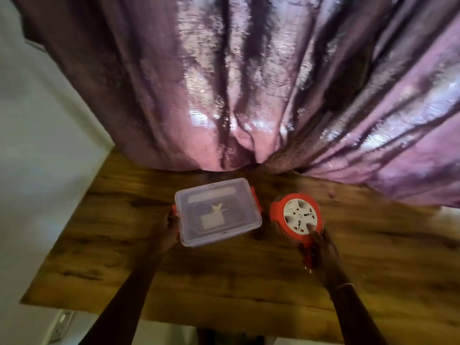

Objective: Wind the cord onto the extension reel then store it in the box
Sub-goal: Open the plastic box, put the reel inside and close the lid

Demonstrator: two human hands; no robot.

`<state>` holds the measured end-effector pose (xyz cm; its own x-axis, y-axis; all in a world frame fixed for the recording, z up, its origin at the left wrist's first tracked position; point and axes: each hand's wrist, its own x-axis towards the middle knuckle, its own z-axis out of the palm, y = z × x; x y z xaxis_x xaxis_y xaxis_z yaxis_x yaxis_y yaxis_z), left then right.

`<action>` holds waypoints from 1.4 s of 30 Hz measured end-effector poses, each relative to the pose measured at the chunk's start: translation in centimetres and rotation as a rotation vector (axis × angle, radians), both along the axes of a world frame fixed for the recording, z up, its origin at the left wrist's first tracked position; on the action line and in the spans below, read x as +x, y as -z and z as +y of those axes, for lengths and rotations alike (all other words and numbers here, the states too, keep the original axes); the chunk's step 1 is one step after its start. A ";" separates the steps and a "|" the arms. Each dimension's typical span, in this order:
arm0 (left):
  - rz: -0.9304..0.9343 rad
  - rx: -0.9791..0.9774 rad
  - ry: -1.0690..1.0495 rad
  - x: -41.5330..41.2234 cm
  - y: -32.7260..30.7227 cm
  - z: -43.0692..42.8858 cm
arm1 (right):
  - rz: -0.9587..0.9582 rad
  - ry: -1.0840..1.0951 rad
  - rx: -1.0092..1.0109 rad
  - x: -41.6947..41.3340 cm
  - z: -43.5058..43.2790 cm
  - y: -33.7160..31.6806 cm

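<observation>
With no loose cord showing, winding looks done and storing is next: the right hand [321, 247] pinches the red reel's [296, 216] near edge on the table [224, 282], the left hand [171, 225] grips the closed box [217, 211], whose lid must come off first

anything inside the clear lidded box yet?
Through the lid of the clear plastic box with red clips, only pale label-like patches and a dark ring shape show; contents unclear. The red reel sits outside.
</observation>
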<state>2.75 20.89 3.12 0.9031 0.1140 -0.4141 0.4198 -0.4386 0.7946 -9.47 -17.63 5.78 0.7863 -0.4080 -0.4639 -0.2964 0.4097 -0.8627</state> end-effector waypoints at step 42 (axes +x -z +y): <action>-0.288 0.320 0.120 -1.9 -1.6 -6.4 | 0.205 0.081 -1.029 0.4 1.9 1.4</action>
<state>0.87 14.52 4.70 0.9910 0.0828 -0.1048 0.1324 -0.7132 0.6883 -9.10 -15.77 4.33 0.6847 -0.7287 0.0152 -0.4804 -0.4669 -0.7424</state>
